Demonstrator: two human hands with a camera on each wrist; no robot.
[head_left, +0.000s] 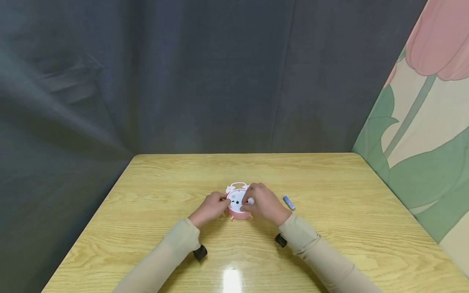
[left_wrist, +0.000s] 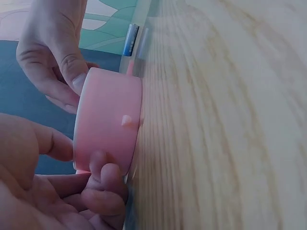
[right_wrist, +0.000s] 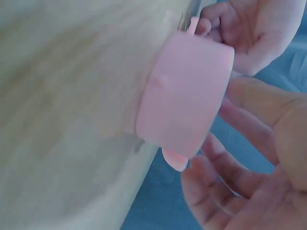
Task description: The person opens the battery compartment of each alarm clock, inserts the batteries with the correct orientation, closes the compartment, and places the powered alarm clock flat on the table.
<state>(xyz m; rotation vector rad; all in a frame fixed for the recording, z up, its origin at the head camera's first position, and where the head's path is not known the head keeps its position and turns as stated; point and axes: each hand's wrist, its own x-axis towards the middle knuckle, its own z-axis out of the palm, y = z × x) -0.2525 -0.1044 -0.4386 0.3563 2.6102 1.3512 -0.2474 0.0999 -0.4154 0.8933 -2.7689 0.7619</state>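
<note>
A pink twin-bell alarm clock point(head_left: 240, 216) lies on its back on the table, its white dial facing up and its bells and handle pointing away from me. My left hand point(head_left: 213, 208) grips the clock's left side, thumb over the rim, other fingers curled against the pink side wall point(left_wrist: 108, 120). Over the right part of the dial bends my right hand point(head_left: 264, 202), thumb and fingertips down at the face. Whether those fingertips pinch something small is hidden. Dark marks show near the dial's centre. In the right wrist view the right hand point(right_wrist: 249, 177) partly overlaps the clock's rim.
A blue battery point(head_left: 289, 203) lies on the wooden table point(head_left: 165, 175), just right of my right hand. Dark cloth point(head_left: 227, 77) hangs behind and to the left. A wall with a tulip pattern point(head_left: 432, 122) borders the right side.
</note>
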